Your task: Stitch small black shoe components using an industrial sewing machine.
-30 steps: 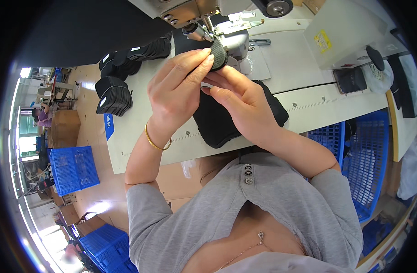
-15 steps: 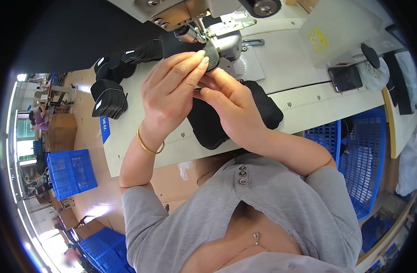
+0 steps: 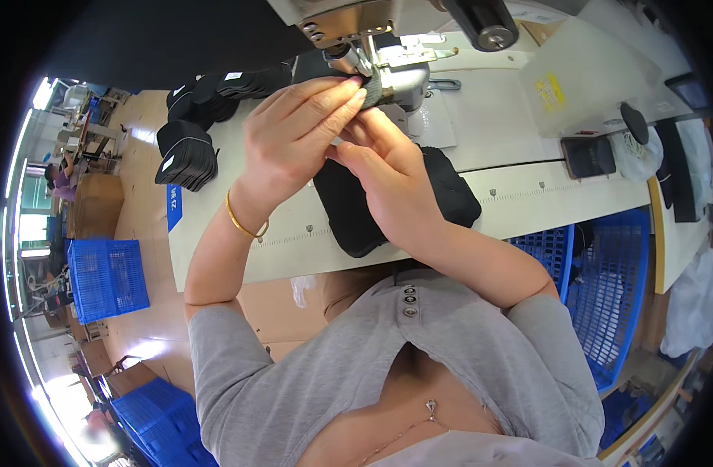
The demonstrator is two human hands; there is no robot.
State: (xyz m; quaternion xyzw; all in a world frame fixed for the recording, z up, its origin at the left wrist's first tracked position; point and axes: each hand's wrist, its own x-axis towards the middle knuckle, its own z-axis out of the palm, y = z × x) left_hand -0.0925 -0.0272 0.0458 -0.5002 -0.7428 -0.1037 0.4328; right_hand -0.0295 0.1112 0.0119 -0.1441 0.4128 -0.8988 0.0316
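Observation:
A small dark grey fabric piece (image 3: 374, 92) with a rounded edge sits at the needle area of a sewing machine (image 3: 358, 23). My left hand (image 3: 298, 128), with a gold bangle at its wrist, pinches the piece from above. Just below, my right hand (image 3: 395, 175) has its thumb and bent fingers closed at the lower part of the same piece. What lies between the two hands is partly hidden. Beneath my right hand, black fabric pieces (image 3: 349, 214) rest on the pale machine table (image 3: 282, 253).
Tied stacks of black fabric pieces (image 3: 187, 156) stand at the table's left end. To the right are a phone (image 3: 588, 158), a translucent bin (image 3: 598, 74) and a blue crate (image 3: 609, 288) below the table edge. More blue crates (image 3: 107, 276) stand on the floor at left.
The view has shifted slightly, so the machine appears farther right. Both hands keep hold of the fabric piece at the needle area, with little change in their grip.

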